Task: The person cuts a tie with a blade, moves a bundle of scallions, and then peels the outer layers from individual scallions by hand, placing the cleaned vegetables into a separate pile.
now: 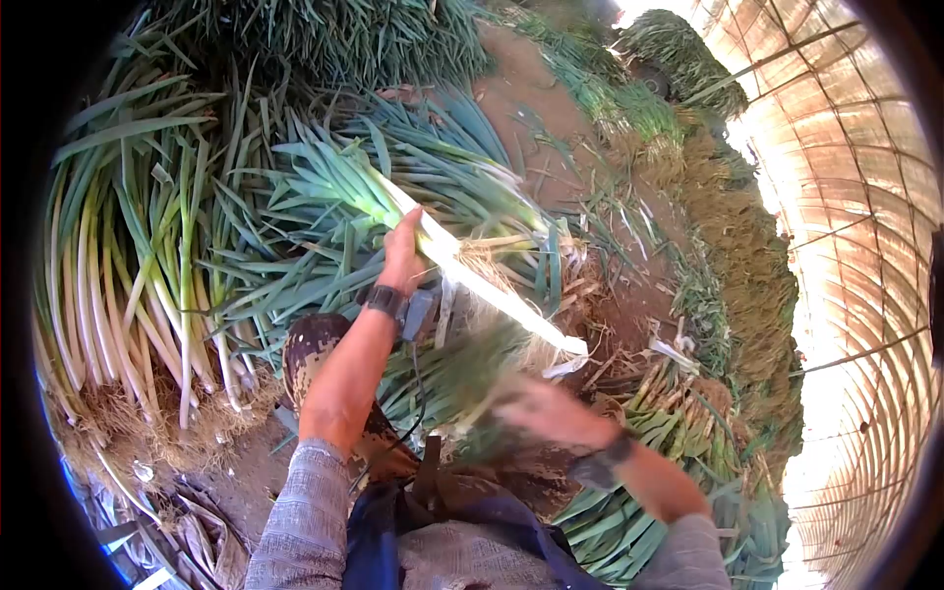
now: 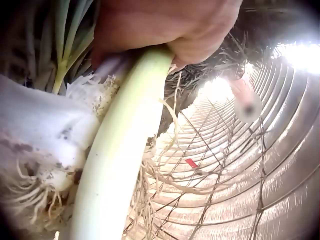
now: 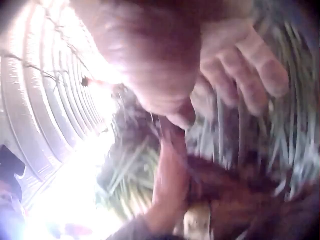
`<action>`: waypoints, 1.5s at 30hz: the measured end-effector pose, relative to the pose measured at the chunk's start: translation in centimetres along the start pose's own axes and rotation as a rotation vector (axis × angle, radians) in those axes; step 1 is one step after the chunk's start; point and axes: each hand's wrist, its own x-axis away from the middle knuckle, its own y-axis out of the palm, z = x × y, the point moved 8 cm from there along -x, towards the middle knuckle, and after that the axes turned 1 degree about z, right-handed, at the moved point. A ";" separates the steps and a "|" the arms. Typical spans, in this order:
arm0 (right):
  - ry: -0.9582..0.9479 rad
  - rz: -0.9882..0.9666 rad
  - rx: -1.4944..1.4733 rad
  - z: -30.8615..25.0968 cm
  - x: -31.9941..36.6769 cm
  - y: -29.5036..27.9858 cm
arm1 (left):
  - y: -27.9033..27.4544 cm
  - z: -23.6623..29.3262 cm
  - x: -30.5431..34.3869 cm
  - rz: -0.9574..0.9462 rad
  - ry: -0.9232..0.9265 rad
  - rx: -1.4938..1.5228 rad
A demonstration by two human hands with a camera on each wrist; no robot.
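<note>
Noted left grip (image 1: 401, 254) wrapped around a leek (image 1: 492, 290) at the top of its white shaft, just below the green fan. Found the leek raised above the heaped greens at mid-scene, slanting from leaves at upper left down to the root end at lower right. Confirmed from the left wrist view: left grip (image 2: 170, 25) curled over the pale shaft of the leek (image 2: 120, 150), with rootlets trailing beside it.

Recorded right grip (image 1: 551, 411) low and near the body, just below the leek's root end and not touching it, heavily blurred, with a green smear against it. Checked the right wrist view: right grip (image 3: 215, 60) blurred there too, fingers (image 3: 260, 70) loosely bent over green leaves. Cannot tell whether closed on anything or empty.

Logged a dark wrist band (image 1: 386, 300) on the left arm and another on the right. Logged a stacked leek pile (image 1: 128, 265) at left, with white shafts and rooty ends pointing toward the person. Logged more cut leaves (image 1: 639, 501) at lower right, a bare soil floor (image 1: 521, 108) beyond, and a ribbed translucent tunnel cover (image 1: 865, 197) along the right side, brightly lit. Seen a patterned knee (image 1: 315, 349) under the left forearm.
</note>
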 end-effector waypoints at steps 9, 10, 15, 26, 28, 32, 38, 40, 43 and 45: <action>-0.485 0.453 -0.431 -2.9 -13.2 0.0 | 1.1 -1.2 2.3 -0.119 -0.092 -0.027; -0.686 0.264 0.039 -5.3 -9.8 3.5 | 0.9 0.0 1.5 -0.072 -0.009 -0.029; -0.501 0.078 0.740 2.7 2.3 2.8 | 0.0 -0.3 0.4 -0.024 -0.105 0.115; -0.675 1.087 0.027 -4.0 -5.0 -4.9 | 2.9 -0.8 6.1 -0.257 -0.175 0.125; -0.381 0.835 -0.086 -2.5 -6.2 -3.3 | 1.5 -1.6 4.9 -0.209 -0.176 0.108; -0.308 0.614 0.476 0.7 -5.6 -0.6 | -2.4 -1.5 3.1 -0.014 0.005 -0.060; 0.098 -0.536 -0.041 10.3 6.4 6.2 | -4.4 -1.9 1.2 0.042 -0.027 -0.113; -0.071 0.185 0.699 4.1 6.7 -2.6 | -4.3 -2.1 3.0 0.028 -0.050 -0.196; 0.131 0.281 -0.181 6.3 0.3 -7.7 | -6.4 -5.1 3.1 -0.043 -0.111 -0.120; -0.158 0.340 -0.014 2.8 -6.3 -8.8 | -5.3 -4.2 7.1 -0.033 -0.104 -0.048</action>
